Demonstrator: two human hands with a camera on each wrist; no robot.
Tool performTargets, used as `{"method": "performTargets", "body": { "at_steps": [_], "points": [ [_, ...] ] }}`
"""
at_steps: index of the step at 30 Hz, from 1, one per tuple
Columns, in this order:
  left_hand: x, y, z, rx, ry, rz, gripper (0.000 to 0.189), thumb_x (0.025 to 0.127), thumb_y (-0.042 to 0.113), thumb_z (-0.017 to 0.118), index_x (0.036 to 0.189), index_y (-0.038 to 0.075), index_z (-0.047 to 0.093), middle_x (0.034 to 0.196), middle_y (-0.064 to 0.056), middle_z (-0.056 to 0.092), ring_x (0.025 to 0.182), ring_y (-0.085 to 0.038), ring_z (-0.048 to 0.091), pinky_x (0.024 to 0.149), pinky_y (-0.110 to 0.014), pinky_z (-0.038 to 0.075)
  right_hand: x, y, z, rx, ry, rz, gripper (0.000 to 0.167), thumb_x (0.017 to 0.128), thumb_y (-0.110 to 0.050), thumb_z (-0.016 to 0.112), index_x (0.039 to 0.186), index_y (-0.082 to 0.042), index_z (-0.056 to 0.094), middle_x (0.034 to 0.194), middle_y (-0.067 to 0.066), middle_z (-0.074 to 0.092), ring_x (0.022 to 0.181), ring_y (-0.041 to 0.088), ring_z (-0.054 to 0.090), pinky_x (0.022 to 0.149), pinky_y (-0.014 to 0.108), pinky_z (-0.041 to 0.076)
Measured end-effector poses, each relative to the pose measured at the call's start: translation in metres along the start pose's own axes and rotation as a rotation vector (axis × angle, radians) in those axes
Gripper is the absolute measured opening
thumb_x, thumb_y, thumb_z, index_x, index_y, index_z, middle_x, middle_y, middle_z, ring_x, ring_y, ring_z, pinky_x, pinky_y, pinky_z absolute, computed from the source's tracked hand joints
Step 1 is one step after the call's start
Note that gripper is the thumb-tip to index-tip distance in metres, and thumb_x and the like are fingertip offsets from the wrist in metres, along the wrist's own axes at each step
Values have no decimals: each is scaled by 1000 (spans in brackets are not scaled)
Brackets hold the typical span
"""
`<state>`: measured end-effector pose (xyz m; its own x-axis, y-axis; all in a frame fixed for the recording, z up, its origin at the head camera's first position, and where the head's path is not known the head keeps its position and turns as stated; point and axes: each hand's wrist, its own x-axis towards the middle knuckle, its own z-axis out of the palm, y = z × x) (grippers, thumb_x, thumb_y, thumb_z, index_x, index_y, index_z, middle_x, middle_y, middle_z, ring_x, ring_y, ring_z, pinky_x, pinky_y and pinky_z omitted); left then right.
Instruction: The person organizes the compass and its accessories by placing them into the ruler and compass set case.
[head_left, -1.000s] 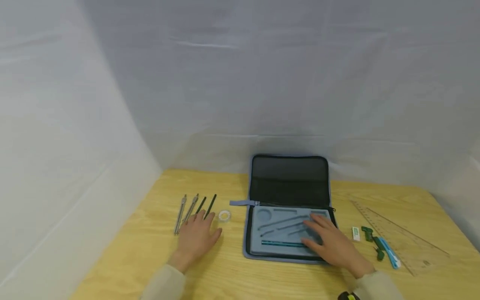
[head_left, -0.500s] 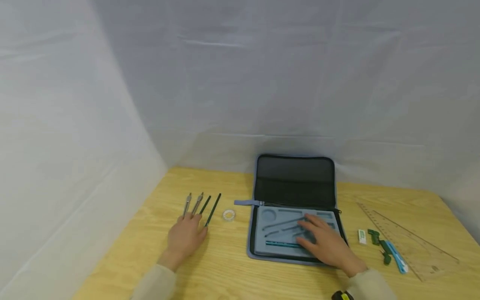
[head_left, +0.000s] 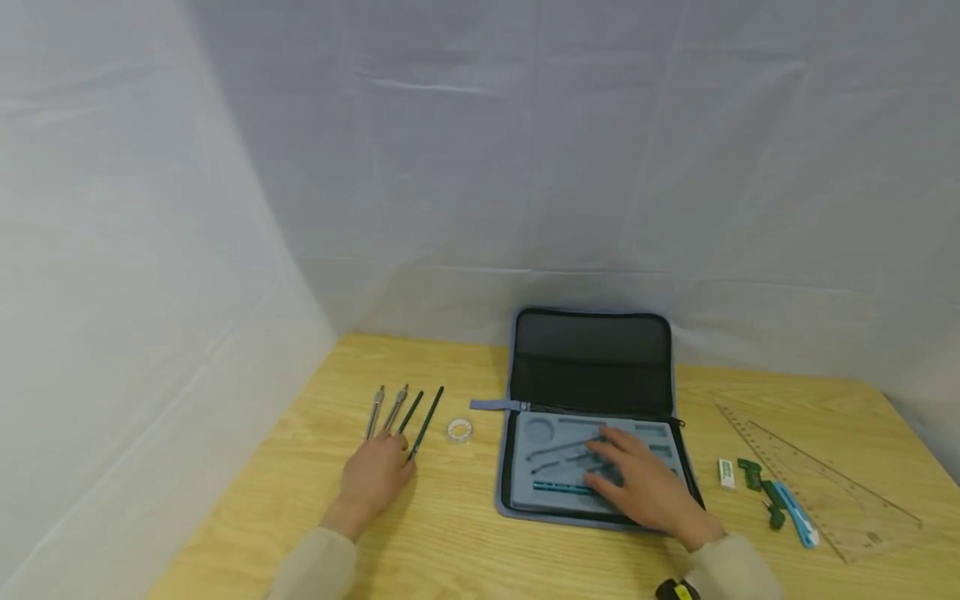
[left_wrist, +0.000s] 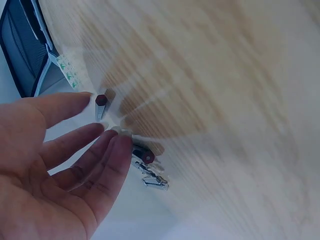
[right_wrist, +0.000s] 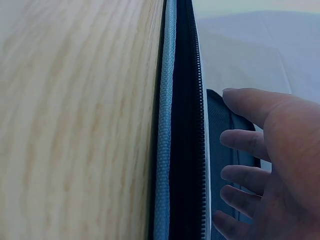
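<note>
On the left of the table, my left hand [head_left: 375, 473] is at the near ends of two dark green pencils [head_left: 427, 423] and two silver compasses [head_left: 375, 412]. In the left wrist view the thumb and index finger stand on either side of one hexagonal pencil [left_wrist: 101, 101], not visibly closed round it. The other fingers lie by a second pencil [left_wrist: 147, 156] and a metal compass part [left_wrist: 154, 181]. My right hand [head_left: 645, 486], fingers spread, is over the blue moulded tray [head_left: 525, 498] of the unfolded zip case [head_left: 592, 358]. A teal pencil [head_left: 558, 487] lies in that tray, partly behind the hand.
A tape roll [head_left: 460, 430] sits between the pencils and the case. To the right lie an eraser [head_left: 726, 473], green small pieces [head_left: 750, 473], a blue utility knife [head_left: 797, 517] and a clear set square [head_left: 840, 492]. White sheeting [head_left: 480, 167] encloses the table.
My left hand has drawn back toward the near ends of the pencils, and its fingers look more bent. My right hand has shifted slightly left over the tray. The head view has turned slightly left.
</note>
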<state>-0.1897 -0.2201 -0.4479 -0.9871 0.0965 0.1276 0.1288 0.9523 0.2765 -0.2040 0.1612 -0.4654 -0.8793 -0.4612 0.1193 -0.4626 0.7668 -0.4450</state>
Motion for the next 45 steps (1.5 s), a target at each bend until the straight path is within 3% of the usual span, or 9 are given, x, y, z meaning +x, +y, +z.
{"method": "performTargets", "body": {
  "at_steps": [5,10,18,24,28,34,38,45],
  "points": [
    [5,-1,2,-26,-34,-30,8,81,9,72,81,3,66,77,-4,60,65,-17,57,57,-32,51,-2,0,0,9,1,-1,54,92,-46,59,136,-15,54,148,15,36,133,37,33,98,58,36],
    [12,-2,0,-71,-68,-74,4,80,3,70,78,3,66,70,-4,60,58,-14,54,52,-27,48,-4,1,0,14,13,-19,52,92,-43,60,135,-13,55,147,16,36,133,39,34,99,58,36],
    [17,-2,-4,-42,-105,-72,10,79,4,71,71,4,64,63,-2,56,51,-13,51,47,-26,44,-8,4,-1,11,34,-42,51,92,-42,60,134,-12,56,146,17,38,131,40,36,98,58,37],
    [17,1,-4,-48,-91,-63,12,78,6,70,69,8,62,59,1,53,49,-13,48,45,-26,41,-12,7,-4,-30,58,-49,50,92,-39,62,133,-11,57,145,17,39,130,37,38,96,57,39],
    [18,11,-7,-33,-68,-22,8,78,9,71,76,8,64,67,1,57,57,-13,51,50,-28,45,-15,10,-7,-47,76,-45,50,91,-37,64,132,-11,57,144,18,41,129,38,39,97,57,38],
    [21,41,-7,6,-41,88,9,78,10,72,76,10,64,68,3,58,56,-11,50,48,-28,44,-24,17,-14,-63,112,-26,48,92,-39,62,131,-10,58,142,20,42,128,40,40,98,58,37],
    [24,62,-2,-19,-32,171,15,77,7,71,69,13,60,63,4,54,52,-10,43,45,-26,36,-31,25,-20,-42,105,27,49,92,-39,62,131,-10,58,142,21,41,129,42,38,98,59,36],
    [29,92,9,-2,-59,303,12,77,10,72,70,14,63,64,6,53,57,-10,46,47,-29,39,-44,37,-27,-51,129,79,49,92,-36,63,130,-7,58,143,22,40,127,43,39,96,60,37]
  ]
}}
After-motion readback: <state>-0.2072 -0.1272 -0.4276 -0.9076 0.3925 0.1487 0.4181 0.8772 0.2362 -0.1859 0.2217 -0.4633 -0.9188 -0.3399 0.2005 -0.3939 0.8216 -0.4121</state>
